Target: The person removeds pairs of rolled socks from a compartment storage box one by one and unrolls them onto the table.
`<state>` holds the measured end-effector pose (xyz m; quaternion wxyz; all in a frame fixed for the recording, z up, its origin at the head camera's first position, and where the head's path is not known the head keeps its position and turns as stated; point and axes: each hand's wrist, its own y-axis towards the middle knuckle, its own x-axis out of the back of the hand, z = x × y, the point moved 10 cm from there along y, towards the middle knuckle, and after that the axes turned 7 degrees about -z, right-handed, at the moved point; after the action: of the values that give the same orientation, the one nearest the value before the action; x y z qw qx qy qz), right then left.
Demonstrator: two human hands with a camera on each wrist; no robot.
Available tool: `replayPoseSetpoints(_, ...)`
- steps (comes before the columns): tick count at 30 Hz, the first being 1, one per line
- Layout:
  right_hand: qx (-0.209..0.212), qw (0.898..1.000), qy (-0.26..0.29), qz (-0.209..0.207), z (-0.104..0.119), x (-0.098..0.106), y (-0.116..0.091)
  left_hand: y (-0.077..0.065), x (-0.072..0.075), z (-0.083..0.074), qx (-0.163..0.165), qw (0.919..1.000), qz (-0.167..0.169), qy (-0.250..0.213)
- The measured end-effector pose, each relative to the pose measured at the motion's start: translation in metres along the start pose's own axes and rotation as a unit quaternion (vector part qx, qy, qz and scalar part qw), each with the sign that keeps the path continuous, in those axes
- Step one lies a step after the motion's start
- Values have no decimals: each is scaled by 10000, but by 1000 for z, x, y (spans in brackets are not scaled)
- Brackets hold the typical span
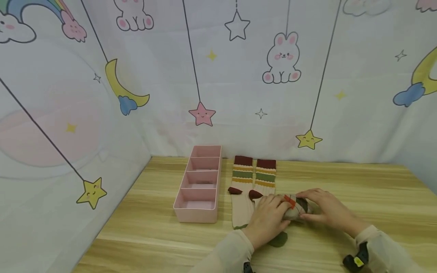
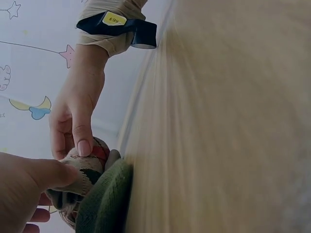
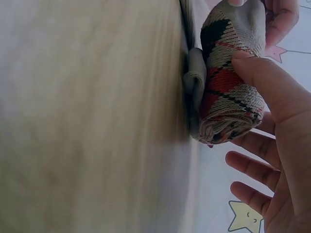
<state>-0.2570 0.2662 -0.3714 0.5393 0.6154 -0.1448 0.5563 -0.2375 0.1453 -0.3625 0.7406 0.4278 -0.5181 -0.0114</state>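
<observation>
A rolled-up argyle sock bundle (image 1: 291,212), grey with red and dark green diamonds, lies between both hands on the table. My left hand (image 1: 268,219) holds its left end, thumb on the near side. At the other end my right hand (image 1: 329,211) pinches it between thumb and fingers. The right wrist view shows the spiral end of the rolled socks (image 3: 231,92) and a loose grey fold beneath. Just left, partly under my left hand, a pair of striped socks (image 1: 242,206) lies flat, with maroon cuffs and heels and green toes.
A pink organizer box (image 1: 196,217) with several compartments in a row stands left of the striped socks. Behind the wooden table (image 1: 143,223) hangs a white curtain (image 1: 235,76) printed with stars, moons and bunnies.
</observation>
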Motion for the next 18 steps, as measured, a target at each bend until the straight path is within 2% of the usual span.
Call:
replayPoseSetpoints(7, -284, 9996, 9, 38, 0, -2, -1, 0, 2, 3, -9, 9999, -137, -49)
replayPoseSetpoints(18, -336, 9994, 48, 38, 5, 0, -5, -1, 9, 3, -183, 9992, -284, -205)
